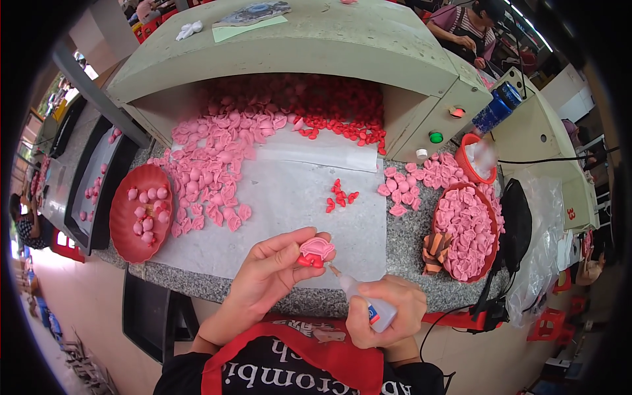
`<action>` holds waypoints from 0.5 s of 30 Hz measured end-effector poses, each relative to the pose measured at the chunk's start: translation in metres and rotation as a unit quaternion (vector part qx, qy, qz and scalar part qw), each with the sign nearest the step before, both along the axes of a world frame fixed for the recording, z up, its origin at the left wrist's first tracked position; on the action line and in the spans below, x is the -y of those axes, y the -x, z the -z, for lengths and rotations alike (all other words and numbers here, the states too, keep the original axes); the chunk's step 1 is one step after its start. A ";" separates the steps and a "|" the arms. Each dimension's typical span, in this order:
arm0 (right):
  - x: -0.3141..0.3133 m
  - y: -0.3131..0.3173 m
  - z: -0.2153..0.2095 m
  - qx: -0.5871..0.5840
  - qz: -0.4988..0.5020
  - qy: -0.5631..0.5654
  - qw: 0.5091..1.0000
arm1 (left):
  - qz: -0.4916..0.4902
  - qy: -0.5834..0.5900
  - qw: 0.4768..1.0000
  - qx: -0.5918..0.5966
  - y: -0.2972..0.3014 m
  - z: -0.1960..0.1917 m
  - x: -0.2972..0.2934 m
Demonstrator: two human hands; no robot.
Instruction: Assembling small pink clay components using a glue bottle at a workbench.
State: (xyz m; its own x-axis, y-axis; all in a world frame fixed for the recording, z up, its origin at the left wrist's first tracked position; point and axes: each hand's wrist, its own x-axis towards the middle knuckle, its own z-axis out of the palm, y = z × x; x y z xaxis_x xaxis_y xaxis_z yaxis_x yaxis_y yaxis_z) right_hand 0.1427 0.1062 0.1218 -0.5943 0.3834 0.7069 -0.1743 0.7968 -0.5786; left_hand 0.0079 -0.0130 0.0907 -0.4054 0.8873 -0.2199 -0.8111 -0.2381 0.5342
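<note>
Between the fingertips of my left hand is a small pink molded piece with a red bow-shaped piece at its lower edge. My right hand grips a translucent white glue bottle, tilted so its thin nozzle points up toward the pink piece. The nozzle tip is close to the red piece; whether they touch I cannot tell. Several loose red bow pieces lie on the white paper just beyond my hands.
Pink pieces and red pieces spill from the pale green cabinet. At left is a red dish with round pink pieces; at right, another red dish heaped with pink parts. A red cup and blue can stand behind it.
</note>
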 end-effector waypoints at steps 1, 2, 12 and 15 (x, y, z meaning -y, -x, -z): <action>-0.001 0.000 0.001 0.001 -0.001 0.000 1.000 | -0.001 0.000 1.000 0.001 0.000 0.000 0.000; -0.003 0.000 0.002 -0.015 -0.011 0.001 1.000 | 0.001 0.002 1.000 0.002 0.000 0.000 0.001; -0.004 0.004 0.004 -0.047 -0.021 -0.001 0.999 | -0.010 0.015 1.000 0.008 -0.001 0.001 0.001; -0.002 0.001 0.004 -0.033 -0.025 0.003 0.999 | -0.013 0.012 1.000 0.012 0.000 0.002 0.003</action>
State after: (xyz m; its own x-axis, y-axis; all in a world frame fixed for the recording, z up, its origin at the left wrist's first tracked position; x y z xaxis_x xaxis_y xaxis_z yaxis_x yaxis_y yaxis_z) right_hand 0.1420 0.1085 0.1180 -0.5647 0.3586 0.7434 -0.2524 0.7825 -0.5692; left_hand 0.0079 -0.0160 0.0889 -0.4220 0.8709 -0.2520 -0.8179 -0.2458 0.5202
